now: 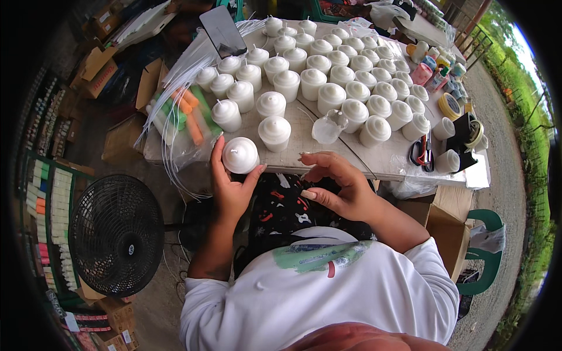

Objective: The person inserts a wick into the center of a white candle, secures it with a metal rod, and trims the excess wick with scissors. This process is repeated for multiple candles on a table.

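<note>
My left hand [230,190] is wrapped around a white votive-style candle [240,155] with a short wick on its domed top, at the table's near edge. Fingers curved and apart, my right hand [342,186] holds nothing and hovers at the same edge, right of that candle. Just beyond stand two more white candles, a nearer one [274,134] and one behind it [271,105]. A clear, knobbly see-through piece [329,127] lies among the candles ahead of my right hand. Many similar white candles [331,98] fill the table behind, upright in loose rows.
Bagged orange and green candles [190,111] and long white wicks [170,169] lie at the table's left. A phone or tablet [223,32] leans at the back. Red-handled scissors [421,153] and tape rolls [449,106] sit at the right. A black fan [117,234] stands left.
</note>
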Motion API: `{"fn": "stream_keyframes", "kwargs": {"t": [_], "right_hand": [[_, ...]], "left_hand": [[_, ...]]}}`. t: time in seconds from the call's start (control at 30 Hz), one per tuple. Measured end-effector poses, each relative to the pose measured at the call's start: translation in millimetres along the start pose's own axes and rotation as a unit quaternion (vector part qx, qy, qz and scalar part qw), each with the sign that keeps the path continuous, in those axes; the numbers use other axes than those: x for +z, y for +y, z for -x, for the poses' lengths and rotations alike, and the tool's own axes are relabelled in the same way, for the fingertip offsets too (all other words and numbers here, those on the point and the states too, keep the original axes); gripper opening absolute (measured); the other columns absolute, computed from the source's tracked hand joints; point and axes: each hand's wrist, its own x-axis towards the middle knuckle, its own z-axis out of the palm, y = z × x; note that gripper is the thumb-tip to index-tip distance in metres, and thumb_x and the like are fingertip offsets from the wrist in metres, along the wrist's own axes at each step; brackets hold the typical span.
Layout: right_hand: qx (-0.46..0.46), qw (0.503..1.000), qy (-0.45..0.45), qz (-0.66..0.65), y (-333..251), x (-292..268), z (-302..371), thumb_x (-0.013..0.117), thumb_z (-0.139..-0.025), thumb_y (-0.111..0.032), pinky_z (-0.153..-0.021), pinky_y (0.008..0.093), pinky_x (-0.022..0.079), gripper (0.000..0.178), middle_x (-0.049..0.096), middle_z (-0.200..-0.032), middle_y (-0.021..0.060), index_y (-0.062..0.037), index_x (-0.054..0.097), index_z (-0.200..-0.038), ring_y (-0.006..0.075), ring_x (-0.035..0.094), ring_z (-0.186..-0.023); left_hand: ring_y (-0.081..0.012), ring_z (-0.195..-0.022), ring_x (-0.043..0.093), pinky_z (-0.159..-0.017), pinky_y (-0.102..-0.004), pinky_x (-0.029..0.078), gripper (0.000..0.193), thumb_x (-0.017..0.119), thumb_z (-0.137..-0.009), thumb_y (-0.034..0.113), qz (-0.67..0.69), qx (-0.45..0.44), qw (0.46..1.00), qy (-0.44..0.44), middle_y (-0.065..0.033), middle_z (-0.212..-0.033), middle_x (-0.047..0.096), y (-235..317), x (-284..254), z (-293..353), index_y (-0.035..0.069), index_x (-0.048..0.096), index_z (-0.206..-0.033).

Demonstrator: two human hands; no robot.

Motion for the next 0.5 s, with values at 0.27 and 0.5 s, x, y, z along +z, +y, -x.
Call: {"fn": "stream_keyframes", "kwargs": {"t": [0.27,0.5], "right_hand": [[0.137,0.969,0.198,0.050,-0.4,-72.7,77.9,0.068,-0.087,-0.005,-0.074,0.0246,0.049,0.029,0.058,-0.093,0.0033,-0.0019,0.060,-0.114,0.0095,0.060,-0.084],[0.119,0.858,0.302,0.399,10.1,-184.1,63.6,0.066,-0.085,-0.007,-0.076,0.0294,0.049,0.025,0.062,-0.094,0.0070,-0.0062,0.063,-0.110,0.0165,0.059,-0.083]], "left_hand": [[-0.0356,-0.111,0.050,-0.097,-0.0479,0.039,0.089,0.089,-0.056,0.034,-0.406,0.156,0.898,0.068,-0.0157,-0.120,0.052,-42.4,0.6,-33.3,0.002,0.047,-0.128],[-0.0369,-0.117,0.045,-0.100,-0.0475,0.040,0.091,0.086,-0.065,0.020,-0.381,0.106,0.915,0.075,-0.0174,-0.136,0.030,-47.9,13.4,-41.2,0.000,0.038,-0.139]]}}
